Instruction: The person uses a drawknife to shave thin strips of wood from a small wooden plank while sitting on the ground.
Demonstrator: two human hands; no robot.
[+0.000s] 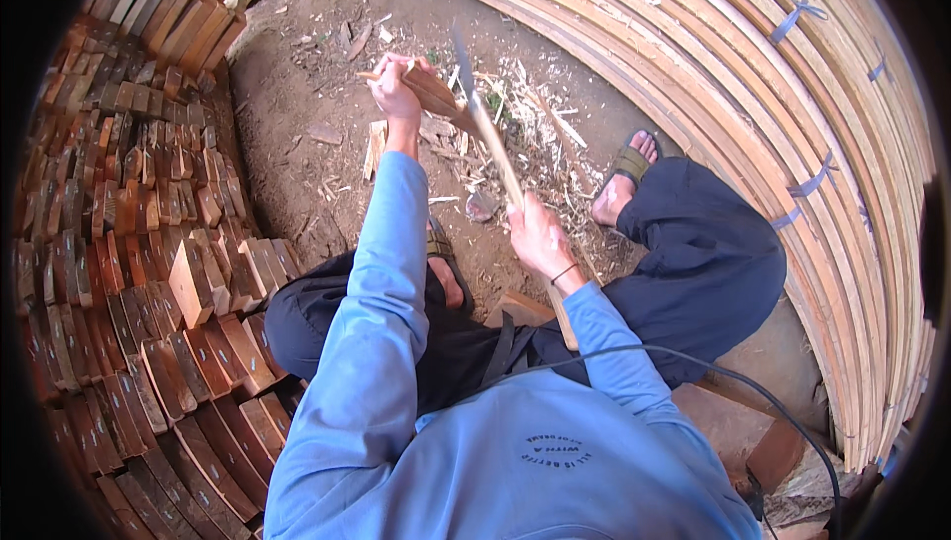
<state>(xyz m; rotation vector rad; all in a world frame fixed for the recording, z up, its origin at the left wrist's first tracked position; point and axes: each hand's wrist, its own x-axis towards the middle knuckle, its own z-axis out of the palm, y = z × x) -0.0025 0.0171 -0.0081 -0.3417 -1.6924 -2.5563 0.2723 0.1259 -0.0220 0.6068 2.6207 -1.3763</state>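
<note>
My left hand point(394, 94) is closed round one end of a short brown wood piece point(431, 92), held out over the ground ahead of me. My right hand point(538, 235) grips the pale wooden handle of a long-handled chopping knife point(505, 165), whose butt reaches back toward my lap. Its thin grey blade is somewhat blurred and points away from me. Blade and handle cross the view just by the right end of the wood piece; whether they touch it I cannot tell. Wood chips and split slivers point(543, 134) lie beneath on the dirt.
Stacked cut wood blocks point(129, 243) rise close on my left. Long pale planks point(733, 94), tied with blue strips, curve along the right. My sandalled feet point(619, 183) stand either side of the chips. A black cable point(733, 374) passes over my right arm.
</note>
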